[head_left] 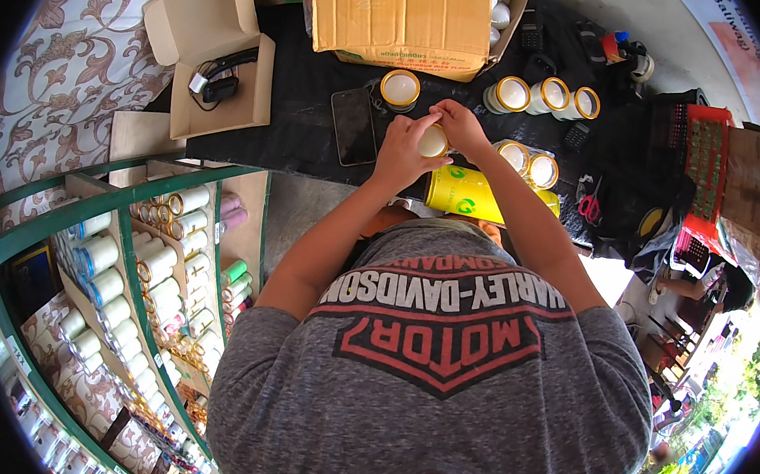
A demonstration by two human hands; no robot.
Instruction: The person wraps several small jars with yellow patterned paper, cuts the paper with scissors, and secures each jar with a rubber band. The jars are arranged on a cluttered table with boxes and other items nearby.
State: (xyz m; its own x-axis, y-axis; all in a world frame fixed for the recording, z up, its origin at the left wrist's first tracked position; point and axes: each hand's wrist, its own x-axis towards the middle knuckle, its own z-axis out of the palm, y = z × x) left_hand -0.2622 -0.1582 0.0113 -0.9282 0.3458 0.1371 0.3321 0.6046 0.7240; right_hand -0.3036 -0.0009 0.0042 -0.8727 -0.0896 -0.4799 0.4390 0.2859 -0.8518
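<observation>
My left hand [406, 153] curls around a small round jar [433, 141] with a gold rim and a white top, just past my chest at the table's near edge. My right hand [461, 130] is closed in a pinch at the jar's far side, its fingertips meeting those of the left hand. What the right fingertips pinch is too small to make out. A similar jar [400, 89] stands just beyond my hands, and two more jars [514, 157] sit right of them beside clear wrapping. A yellow cylinder [467, 193] with green marks lies under my right forearm.
A black phone [353, 128] lies left of my hands. Farther off stand a large cardboard box [401, 18], an open carton [222, 94] with a black cable, and three jars [550, 95]. Red scissors [589, 208] lie right. A green-framed shelf [137, 185] of jars is at left.
</observation>
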